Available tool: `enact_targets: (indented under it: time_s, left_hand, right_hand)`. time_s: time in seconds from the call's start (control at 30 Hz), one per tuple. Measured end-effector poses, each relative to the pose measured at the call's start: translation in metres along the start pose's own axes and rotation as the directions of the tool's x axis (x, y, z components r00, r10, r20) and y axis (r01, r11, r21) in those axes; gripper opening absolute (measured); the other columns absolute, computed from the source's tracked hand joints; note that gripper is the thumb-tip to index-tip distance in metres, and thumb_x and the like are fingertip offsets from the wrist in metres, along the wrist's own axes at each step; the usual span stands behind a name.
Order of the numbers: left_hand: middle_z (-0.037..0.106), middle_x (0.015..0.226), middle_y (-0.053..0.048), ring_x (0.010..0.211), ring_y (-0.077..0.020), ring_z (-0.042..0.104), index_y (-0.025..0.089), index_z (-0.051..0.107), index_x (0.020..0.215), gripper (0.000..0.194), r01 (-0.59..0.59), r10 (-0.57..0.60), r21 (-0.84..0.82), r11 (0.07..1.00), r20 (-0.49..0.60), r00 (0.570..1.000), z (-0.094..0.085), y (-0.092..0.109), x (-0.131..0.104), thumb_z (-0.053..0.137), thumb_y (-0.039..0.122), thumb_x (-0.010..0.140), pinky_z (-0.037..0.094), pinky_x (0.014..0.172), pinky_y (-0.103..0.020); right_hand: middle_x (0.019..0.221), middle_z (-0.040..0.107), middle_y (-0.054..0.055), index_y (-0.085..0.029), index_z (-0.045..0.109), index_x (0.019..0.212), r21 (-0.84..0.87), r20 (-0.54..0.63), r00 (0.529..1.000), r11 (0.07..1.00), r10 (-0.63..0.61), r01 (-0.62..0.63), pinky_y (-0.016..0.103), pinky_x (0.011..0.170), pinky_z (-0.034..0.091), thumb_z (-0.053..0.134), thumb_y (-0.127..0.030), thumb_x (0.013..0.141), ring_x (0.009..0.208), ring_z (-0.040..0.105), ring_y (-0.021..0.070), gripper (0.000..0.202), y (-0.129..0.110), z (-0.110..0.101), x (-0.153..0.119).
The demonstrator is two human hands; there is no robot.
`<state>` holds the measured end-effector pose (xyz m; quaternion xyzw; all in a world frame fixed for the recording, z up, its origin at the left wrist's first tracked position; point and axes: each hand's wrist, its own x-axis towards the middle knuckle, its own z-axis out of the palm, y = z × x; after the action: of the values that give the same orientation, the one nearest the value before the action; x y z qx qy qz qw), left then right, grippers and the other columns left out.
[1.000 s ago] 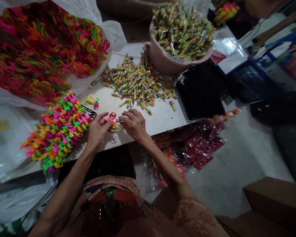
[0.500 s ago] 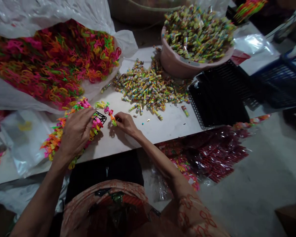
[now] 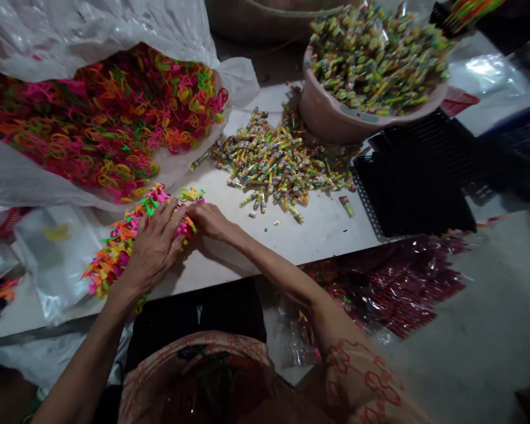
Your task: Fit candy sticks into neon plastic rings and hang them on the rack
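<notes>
Fingers (image 3: 170,221) of two hands, seemingly on toy row (image 3: 115,259)

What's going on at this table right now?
A person sits at a white table with both hands on a packed row of neon plastic toys. The left hand lies flat over the row; the right hand presses in at its near end. Behind lie a plastic bag of loose neon pieces, a scatter of small wrapped candy tubes, a pink basin heaped with more, and an empty black tray.
</notes>
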<state>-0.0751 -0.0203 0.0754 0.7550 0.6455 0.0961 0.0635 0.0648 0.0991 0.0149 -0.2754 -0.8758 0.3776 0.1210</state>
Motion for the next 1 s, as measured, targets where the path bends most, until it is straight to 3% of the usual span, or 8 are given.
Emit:
enact_targets:
  time_s: [0.23, 0.33, 0.47, 0.63, 0.73, 0.8, 0.9, 1.0]
  left_hand:
    - [0.041, 0.158, -0.016, 0.149, -0.0333, 0.035, 0.015, 0.044, 0.150, 0.055, -0.044, 0.039, 0.134, 0.990, 0.034, 0.999, 0.004, 0.000, 0.001, 0.030, 0.034, 0.100, 0.026, 0.117, -0.060]
    - [0.044, 0.156, -0.016, 0.147, -0.0344, 0.037, 0.014, 0.049, 0.146, 0.054, -0.053, 0.048, 0.156, 0.986, 0.036, 0.998, 0.002, 0.002, 0.002, 0.030, 0.035, 0.100, 0.026, 0.116, -0.062]
    - [0.052, 0.150, -0.016, 0.142, -0.0352, 0.044, 0.017, 0.053, 0.144, 0.052, -0.076, 0.104, 0.156, 0.985, -0.178, 0.979, 0.008, 0.019, -0.001, 0.031, 0.032, 0.099, 0.017, 0.118, -0.065]
    - [0.062, 0.141, -0.012, 0.135, -0.0255, 0.052, 0.022, 0.048, 0.147, 0.054, -0.277, 0.255, 0.032, 0.960, -0.502, 0.826, 0.073, 0.037, 0.019, 0.035, 0.022, 0.095, 0.023, 0.122, -0.046]
    - [0.063, 0.138, -0.015, 0.133, -0.0261, 0.054, 0.017, 0.051, 0.144, 0.055, -0.270, 0.137, -0.169, 0.948, -0.549, 0.824, 0.114, 0.047, 0.051, 0.037, 0.025, 0.092, 0.038, 0.112, -0.042]
    - [0.067, 0.131, -0.017, 0.124, -0.0298, 0.061, 0.015, 0.060, 0.134, 0.052, -0.167, -0.013, -0.364, 0.916, -0.445, 0.896, 0.132, 0.051, 0.066, 0.039, 0.032, 0.090, 0.050, 0.099, -0.043]
    - [0.076, 0.111, -0.010, 0.100, -0.0283, 0.072, 0.021, 0.071, 0.115, 0.045, 0.032, -0.094, -0.638, 0.769, -0.064, 0.993, 0.148, 0.051, 0.079, 0.045, 0.044, 0.085, 0.056, 0.081, -0.037]
    - [0.078, 0.092, -0.006, 0.087, -0.0282, 0.073, 0.023, 0.075, 0.095, 0.043, 0.264, -0.154, -0.778, 0.571, 0.214, 0.965, 0.154, 0.050, 0.082, 0.059, 0.055, 0.071, 0.056, 0.071, -0.032]
  right_hand:
    - [0.095, 0.069, 0.006, -0.012, 0.071, 0.100, -0.104, 0.069, 0.995, 0.992, 0.075, -0.068, 0.025, 0.077, 0.042, 0.052, -0.012, 0.091, 0.083, 0.057, 0.0141, 0.021, -0.010, -0.015, -0.001]
    - [0.107, 0.070, 0.010, -0.011, 0.069, 0.110, -0.152, -0.083, 0.975, 0.965, 0.205, -0.216, 0.027, 0.081, 0.045, 0.053, -0.019, 0.092, 0.092, 0.061, 0.0173, 0.025, -0.010, -0.031, 0.000]
    - [0.116, 0.068, 0.015, -0.012, 0.065, 0.114, -0.338, -0.118, 0.919, 0.855, 0.376, -0.393, 0.031, 0.076, 0.050, 0.058, -0.032, 0.092, 0.096, 0.066, 0.0228, 0.030, -0.018, -0.035, 0.010]
    - [0.106, 0.071, 0.007, -0.019, 0.067, 0.100, -0.321, -0.203, 0.911, 0.855, 0.359, -0.408, 0.025, 0.070, 0.047, 0.060, -0.024, 0.088, 0.091, 0.067, 0.0178, 0.014, 0.008, -0.032, -0.005]
    - [0.095, 0.073, 0.002, -0.020, 0.070, 0.093, -0.195, -0.288, 0.899, 0.899, 0.329, -0.392, 0.023, 0.067, 0.042, 0.069, -0.021, 0.080, 0.085, 0.065, 0.0154, 0.013, 0.029, -0.049, -0.044]
    - [0.083, 0.071, -0.001, -0.019, 0.073, 0.089, -0.059, -0.241, 0.919, 0.940, 0.312, -0.335, 0.021, 0.064, 0.041, 0.074, -0.018, 0.075, 0.076, 0.062, 0.0121, 0.014, 0.034, -0.061, -0.073]
    - [0.077, 0.068, -0.003, -0.016, 0.074, 0.095, 0.190, -0.166, 0.941, 0.945, 0.297, -0.265, 0.018, 0.065, 0.044, 0.078, -0.021, 0.075, 0.069, 0.060, 0.0093, 0.021, 0.039, -0.073, -0.102]
    - [0.086, 0.071, 0.000, -0.017, 0.074, 0.105, 0.217, -0.250, 0.882, 0.911, 0.399, -0.350, 0.021, 0.069, 0.048, 0.078, -0.026, 0.076, 0.074, 0.063, 0.0119, 0.030, 0.046, -0.081, -0.115]
